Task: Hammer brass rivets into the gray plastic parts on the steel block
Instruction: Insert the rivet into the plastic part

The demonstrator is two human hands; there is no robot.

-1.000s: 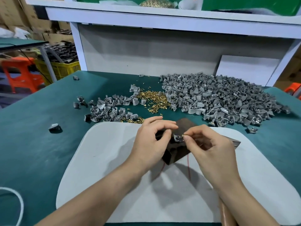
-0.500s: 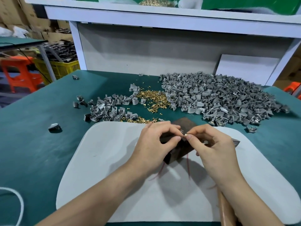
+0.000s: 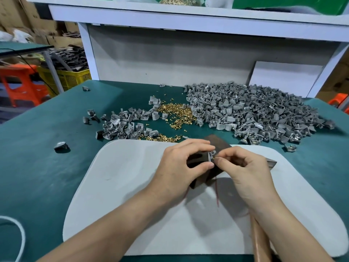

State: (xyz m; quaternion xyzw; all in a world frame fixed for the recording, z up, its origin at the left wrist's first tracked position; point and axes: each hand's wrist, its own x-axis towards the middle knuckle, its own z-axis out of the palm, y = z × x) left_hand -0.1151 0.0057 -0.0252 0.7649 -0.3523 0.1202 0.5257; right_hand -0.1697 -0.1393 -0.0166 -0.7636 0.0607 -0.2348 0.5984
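Observation:
A dark steel block point(image 3: 217, 141) sits on the white mat point(image 3: 132, 186). My left hand point(image 3: 181, 165) pinches a small gray plastic part point(image 3: 211, 155) over the block between thumb and fingers. My right hand point(image 3: 243, 171) pinches a tiny brass rivet point(image 3: 213, 157) at the part's edge, fingertip to fingertip with the left. A hammer lies under my right hand: its metal head point(image 3: 271, 163) sticks out to the right and its wooden handle point(image 3: 259, 241) runs under my right forearm. Loose brass rivets point(image 3: 177, 114) lie in a heap behind the mat.
A big heap of gray parts point(image 3: 255, 112) covers the green table's back right; a smaller heap point(image 3: 124, 125) lies back left. Single gray parts lie at the left point(image 3: 60, 145) and right point(image 3: 289, 147). A white cord point(image 3: 20, 235) loops at the bottom left. A shelf frame point(image 3: 170, 17) stands behind.
Both hands have stayed together over the block, the fingertips closing in on the gray part. The rivet in my right fingers has come up against the part.

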